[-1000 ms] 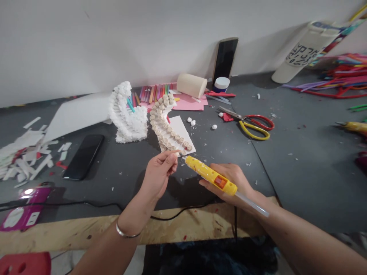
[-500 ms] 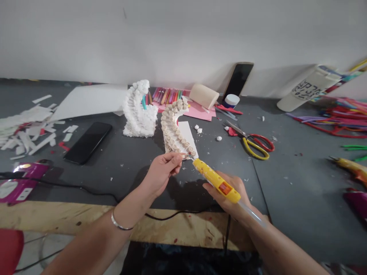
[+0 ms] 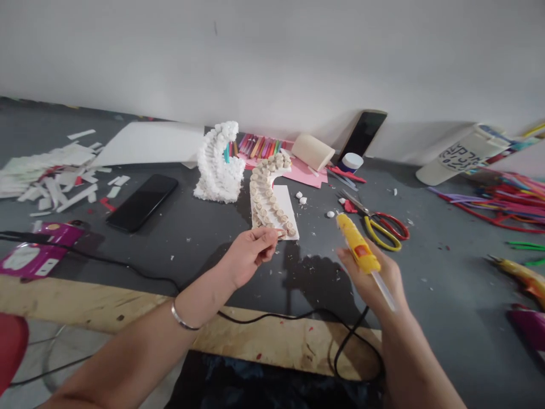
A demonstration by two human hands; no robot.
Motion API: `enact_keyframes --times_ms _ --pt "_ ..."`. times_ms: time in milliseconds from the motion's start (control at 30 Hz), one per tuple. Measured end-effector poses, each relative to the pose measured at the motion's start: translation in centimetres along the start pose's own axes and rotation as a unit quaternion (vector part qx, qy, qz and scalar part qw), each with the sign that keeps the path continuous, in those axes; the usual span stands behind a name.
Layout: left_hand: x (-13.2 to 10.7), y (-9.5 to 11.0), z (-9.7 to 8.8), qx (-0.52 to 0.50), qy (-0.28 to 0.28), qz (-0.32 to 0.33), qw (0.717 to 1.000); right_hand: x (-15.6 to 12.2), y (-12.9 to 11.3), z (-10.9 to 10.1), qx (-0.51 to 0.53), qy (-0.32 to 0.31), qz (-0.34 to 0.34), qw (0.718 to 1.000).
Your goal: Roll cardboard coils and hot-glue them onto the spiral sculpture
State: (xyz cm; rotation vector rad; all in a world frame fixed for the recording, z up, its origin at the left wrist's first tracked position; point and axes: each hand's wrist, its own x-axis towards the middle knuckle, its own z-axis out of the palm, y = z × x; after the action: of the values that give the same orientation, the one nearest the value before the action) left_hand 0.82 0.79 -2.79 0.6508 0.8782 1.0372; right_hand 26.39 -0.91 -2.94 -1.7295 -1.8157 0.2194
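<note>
My right hand (image 3: 378, 272) is wrapped round a yellow hot glue gun (image 3: 357, 241), with a clear glue stick (image 3: 384, 291) coming out of its back end. The gun is held over the table, apart from the craft pieces. At the near edge of a curved craft model (image 3: 268, 196), my left hand (image 3: 255, 250) pinches a small pale piece (image 3: 279, 233), too small to make out well. The model is covered with rows of beige round pieces and stands on a white card (image 3: 287, 199). A fluffy white curved model (image 3: 219, 170) stands behind it to the left.
Red-and-yellow-handled scissors (image 3: 381, 224) lie to the right, near small white lumps (image 3: 301, 199). A phone (image 3: 142, 203) and paper strips (image 3: 55, 184) are on the left. A black cable (image 3: 272, 317) loops along the front edge. A white tumbler (image 3: 460, 153) stands back right.
My right hand has drawn the glue gun away from my left fingertips, to the right. My left hand stays by the beige model. The whole view has shifted slightly.
</note>
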Motion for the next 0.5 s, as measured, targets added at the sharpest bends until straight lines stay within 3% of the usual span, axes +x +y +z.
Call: enact_keyframes --times_ms 200,500 --pt "-0.1 0.1 0.1 -0.043 -0.036 -0.017 0.998 0.6 1.8 -1.6 -0.195 -0.098 -0.021 0.976" --pt "-0.2 0.2 0.0 -0.081 -0.06 -0.018 0.995 2.6 2.6 -1.6 -0.265 -0.2 0.048 0.942"
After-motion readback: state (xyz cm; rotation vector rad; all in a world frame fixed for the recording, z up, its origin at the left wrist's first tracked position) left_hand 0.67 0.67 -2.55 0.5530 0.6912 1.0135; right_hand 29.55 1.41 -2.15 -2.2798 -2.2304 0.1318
